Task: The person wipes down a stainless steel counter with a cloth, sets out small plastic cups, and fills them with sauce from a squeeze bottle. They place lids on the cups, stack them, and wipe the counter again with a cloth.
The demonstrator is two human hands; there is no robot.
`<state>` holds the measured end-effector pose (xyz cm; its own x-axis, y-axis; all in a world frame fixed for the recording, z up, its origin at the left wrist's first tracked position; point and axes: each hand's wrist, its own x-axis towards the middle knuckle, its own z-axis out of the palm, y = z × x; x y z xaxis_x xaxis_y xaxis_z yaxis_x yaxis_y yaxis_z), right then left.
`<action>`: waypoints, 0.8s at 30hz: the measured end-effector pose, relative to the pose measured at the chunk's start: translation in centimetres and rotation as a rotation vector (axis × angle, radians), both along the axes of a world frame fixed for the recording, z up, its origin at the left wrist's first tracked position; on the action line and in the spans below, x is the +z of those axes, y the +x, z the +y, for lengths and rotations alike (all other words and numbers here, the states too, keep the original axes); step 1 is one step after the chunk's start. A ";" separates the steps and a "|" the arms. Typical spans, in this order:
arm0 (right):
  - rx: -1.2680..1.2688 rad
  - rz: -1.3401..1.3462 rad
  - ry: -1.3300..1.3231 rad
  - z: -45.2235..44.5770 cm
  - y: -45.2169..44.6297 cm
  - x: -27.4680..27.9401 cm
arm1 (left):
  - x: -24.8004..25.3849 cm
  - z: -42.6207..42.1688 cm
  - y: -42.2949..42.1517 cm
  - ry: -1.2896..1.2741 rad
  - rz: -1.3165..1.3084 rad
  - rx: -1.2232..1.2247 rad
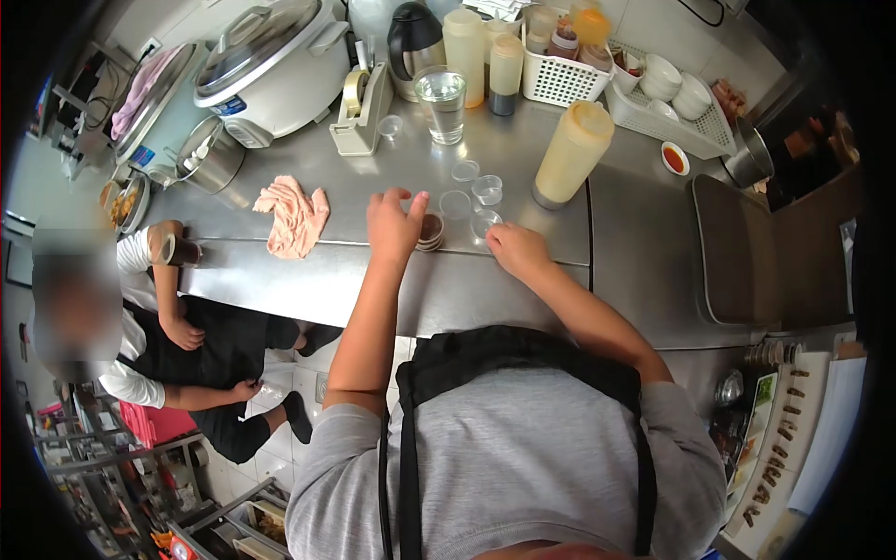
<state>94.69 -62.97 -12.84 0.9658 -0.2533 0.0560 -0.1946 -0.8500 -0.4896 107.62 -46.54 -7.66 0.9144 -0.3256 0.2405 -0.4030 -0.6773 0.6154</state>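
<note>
Nearest me on the worktop (299, 280), the person's right hand (519, 250) has its fingers bunched, tips at the rim of a clear cup (486, 224); I can't tell whether it pinches the plastic or only rests there, since the knuckles mask the contact. The left hand (394, 224) is half open, thumb apart from the bent fingers, with nothing visible in its grip. Right beside it sit the dark-filled cups (430, 231), grouped perhaps to save room; they look stacked, but the hand hides part of them and I can't count the layers.

Just beyond, 3 more clear pieces (487, 189) lie close together, probably loose so that each can be lifted singly; which are cups and which lids is hard to make out. A squeeze bottle (572, 154) stands off to the right, likely there to be handy without crowding the fingers. A crumpled pink cloth (294, 215) lies well apart on the left, maybe to stay off the cups.

Farther back are a tape dispenser (362, 112) and a glass of clear liquid (441, 105). A white basket (565, 79) seemingly keeps containers together, though its walls conceal their lower parts.
</note>
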 end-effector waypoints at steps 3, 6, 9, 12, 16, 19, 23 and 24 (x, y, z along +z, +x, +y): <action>-0.039 -0.047 0.095 0.1 -1.5 0.6 | 0.3 -0.7 -0.8 0.003 -0.270 -0.075; -0.208 -0.172 0.210 0.1 -2.4 3.5 | 1.6 -2.0 -2.1 -0.094 -0.403 -0.224; -0.332 -0.588 0.155 -2.6 -3.1 3.4 | 2.8 -2.6 -4.7 -0.263 -0.311 -0.470; -0.426 -0.776 0.091 -5.8 -2.2 4.2 | 2.0 -3.7 -7.8 0.060 0.268 -0.529; -0.409 -0.785 0.249 -9.0 -0.4 4.5 | -1.7 -4.5 -8.4 0.330 0.151 -0.452; -0.360 -0.767 0.453 -9.4 1.0 4.5 | -4.0 -4.2 -7.7 0.245 0.049 -0.454; -0.341 -0.528 0.395 -9.8 0.9 6.5 | -4.9 -3.6 -6.9 0.104 0.032 -0.478; -0.321 -0.515 0.295 -9.2 0.4 7.2 | -4.8 -3.4 -6.9 0.072 0.053 -0.482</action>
